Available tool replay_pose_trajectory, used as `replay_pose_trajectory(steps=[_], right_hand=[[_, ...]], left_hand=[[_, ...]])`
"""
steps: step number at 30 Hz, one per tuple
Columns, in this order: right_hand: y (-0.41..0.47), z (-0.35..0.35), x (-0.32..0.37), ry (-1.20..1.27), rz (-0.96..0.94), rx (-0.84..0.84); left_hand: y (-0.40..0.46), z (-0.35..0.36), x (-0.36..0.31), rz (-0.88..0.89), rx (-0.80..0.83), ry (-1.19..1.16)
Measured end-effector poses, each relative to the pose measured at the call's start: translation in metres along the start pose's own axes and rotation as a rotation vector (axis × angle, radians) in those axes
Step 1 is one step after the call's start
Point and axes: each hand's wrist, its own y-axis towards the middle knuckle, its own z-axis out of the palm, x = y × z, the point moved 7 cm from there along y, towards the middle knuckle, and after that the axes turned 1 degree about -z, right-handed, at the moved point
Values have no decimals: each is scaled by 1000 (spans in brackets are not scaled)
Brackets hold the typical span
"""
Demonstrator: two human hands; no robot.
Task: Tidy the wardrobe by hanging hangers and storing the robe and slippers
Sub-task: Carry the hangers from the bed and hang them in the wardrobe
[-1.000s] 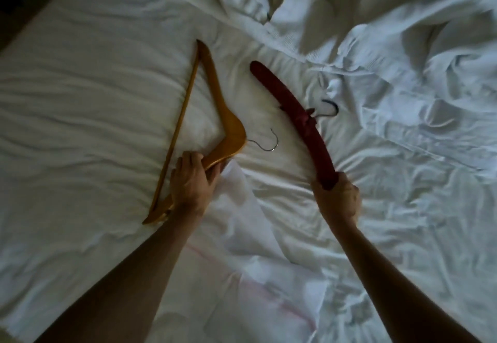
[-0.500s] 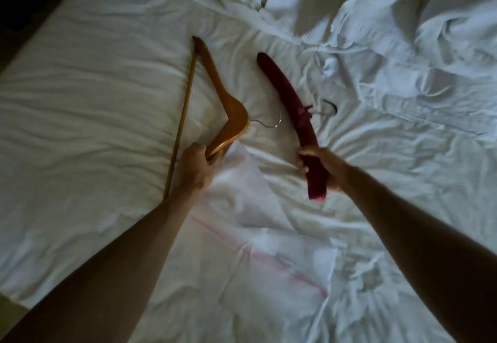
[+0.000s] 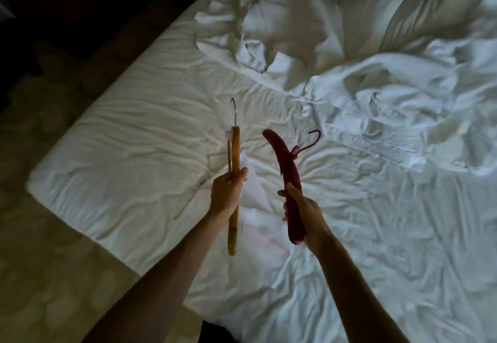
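My left hand (image 3: pixel 227 191) grips a wooden hanger (image 3: pixel 234 151) lifted off the bed, seen edge-on with its metal hook pointing up and away. My right hand (image 3: pixel 302 209) grips the lower end of a dark red padded hanger (image 3: pixel 285 162), also raised, its black hook curling to the right. A crumpled white robe or cloth (image 3: pixel 282 25) lies at the far side of the bed. No slippers are in sight.
A white bed (image 3: pixel 134 141) with wrinkled sheets fills most of the view. A rumpled white duvet (image 3: pixel 403 95) is heaped at the right. A white bag with pink marks (image 3: pixel 258 216) lies under my hands. A dim carpeted floor (image 3: pixel 53 262) runs along the left.
Both hangers have come up off the bed. The wooden one has turned edge-on with its hook up. The view has pulled back, and the bed edge and floor now show.
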Motion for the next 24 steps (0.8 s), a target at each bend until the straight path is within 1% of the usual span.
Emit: replay_pose_trajectory(steps=[2,4,7,9,13,16,24], right_hand=[[-37,2,8,-13,22,64],[-73,2,15,-89,7,84],[-126,0,32,-229,-94,97],[-157,5,42,-297,-179,157],[-204,22,54,-520,-311,252],[-234,50,59,-607,-404,355],[-325,173,40,-783,-563,668]], left_hand=[[-42,-3,-12,-47,31,-68],[-84,-8,-23,-68,69,-122],[-146,-20,-38,-61,103,-179],[-185,-32,-46,-28,89,-184],[-252,-70,-56,29,-6,-223],[-291,-109,-56,79,-109,-223],[-381,-239,-23,160,-408,-305]])
